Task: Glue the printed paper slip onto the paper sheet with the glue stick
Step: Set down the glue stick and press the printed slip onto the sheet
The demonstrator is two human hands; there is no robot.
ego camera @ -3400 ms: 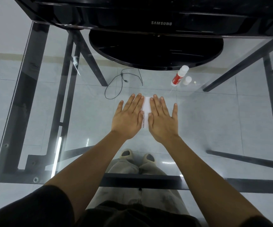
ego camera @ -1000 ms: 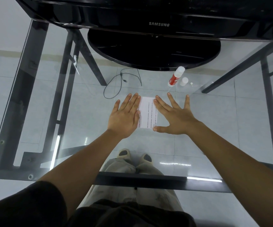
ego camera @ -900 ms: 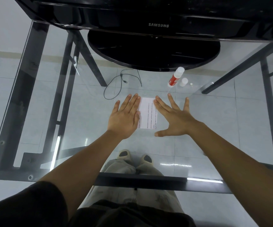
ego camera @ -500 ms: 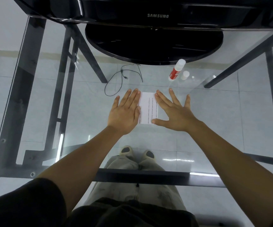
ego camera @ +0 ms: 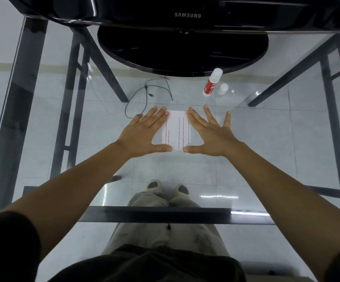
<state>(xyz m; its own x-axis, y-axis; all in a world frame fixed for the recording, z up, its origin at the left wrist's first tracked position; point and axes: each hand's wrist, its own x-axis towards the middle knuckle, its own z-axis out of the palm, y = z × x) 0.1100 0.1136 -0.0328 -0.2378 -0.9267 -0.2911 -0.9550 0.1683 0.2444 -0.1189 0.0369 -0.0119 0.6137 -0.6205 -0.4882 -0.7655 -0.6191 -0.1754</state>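
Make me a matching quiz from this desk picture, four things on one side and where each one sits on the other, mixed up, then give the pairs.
Things:
1. glue stick
2. printed paper
3. loose cap
4. monitor base

Places:
A. flat between the left hand and right hand
B. far end of the glass desk, under the screen
C. standing upright, right of the base's front edge
D. just right of the glue stick

Pairs: 1-C, 2-A, 3-D, 4-B

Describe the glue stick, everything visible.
The glue stick is a small tube with a red printed label and a white end, seemingly plastic. It stands leaning on the glass table, in front of the monitor base, beyond the right hand. A small white cap sits just right of it. Neither hand touches it.
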